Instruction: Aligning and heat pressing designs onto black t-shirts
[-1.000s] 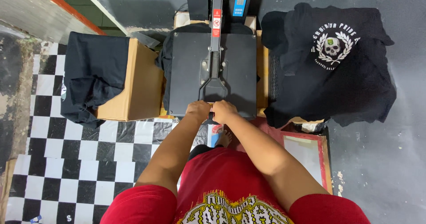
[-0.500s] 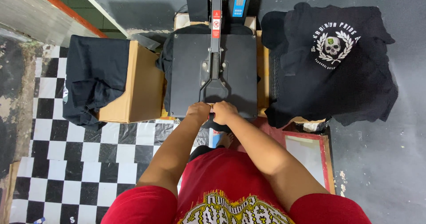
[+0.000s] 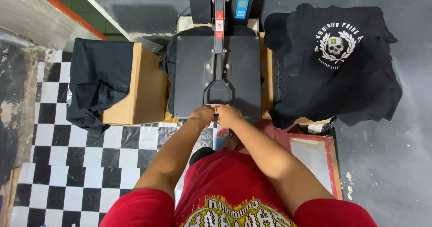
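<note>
A black heat press (image 3: 218,74) stands in front of me with its flat top plate down over a dark garment (image 3: 170,60) whose edge shows at the left. My left hand (image 3: 202,116) and my right hand (image 3: 228,115) sit side by side at the near edge of the plate, both closed on the press handle (image 3: 216,112) at the end of the lever arm.
A cardboard box (image 3: 139,87) with a black shirt (image 3: 96,80) draped over it stands to the left. At the right, black shirts with a white skull print (image 3: 335,44) are piled. A red-framed screen (image 3: 315,155) lies on the floor. Checkered tiles (image 3: 67,164) are at the lower left.
The press plate now looks lower and flatter, and my hands on the handle have moved down toward me with it.
</note>
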